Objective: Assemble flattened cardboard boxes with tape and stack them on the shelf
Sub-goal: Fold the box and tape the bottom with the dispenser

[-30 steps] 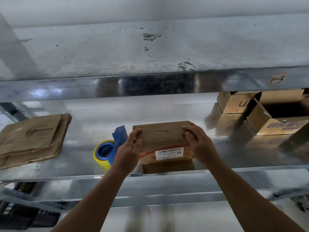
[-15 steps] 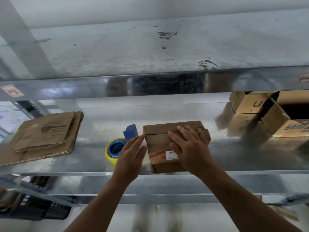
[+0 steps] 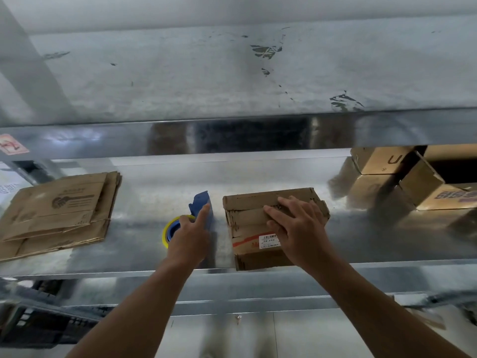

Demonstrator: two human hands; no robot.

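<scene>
1. Your right hand (image 3: 299,228) lay flat on top of the cardboard box (image 3: 245,218), fingers straight and spread apart, pressing the folded flaps down. If you had lifted that palm before any tape went across, the flaps would probably have sprung open.
2. Your left hand (image 3: 189,239) was on the tape dispenser (image 3: 200,204), forefinger stretched along its blue body. The other fingers were hidden behind the knuckles, so I could not tell whether they had closed on it. A one-finger hold could have tipped or dropped the dispenser, and the yellow tape roll (image 3: 167,229) might have slid along the slick metal.
3. The box sat on the metal shelf (image 3: 139,249) close to the front lip, its near corner right at the edge. A hard push or a pull of tape toward you could have dragged it off.
4. The box looked worn: the corrugated edges were frayed and ragged, and the layers were crushed at the near corner. Tape may have gripped poorly on such soft card.
5. It was brown, with a red stripe and a white printed label on the face toward you. No tape showed on the flaps.
6. It stood just beside the dispenser, well apart from the flattened boxes (image 3: 59,213) on the left and the assembled boxes (image 3: 433,189) at the far right.
</scene>
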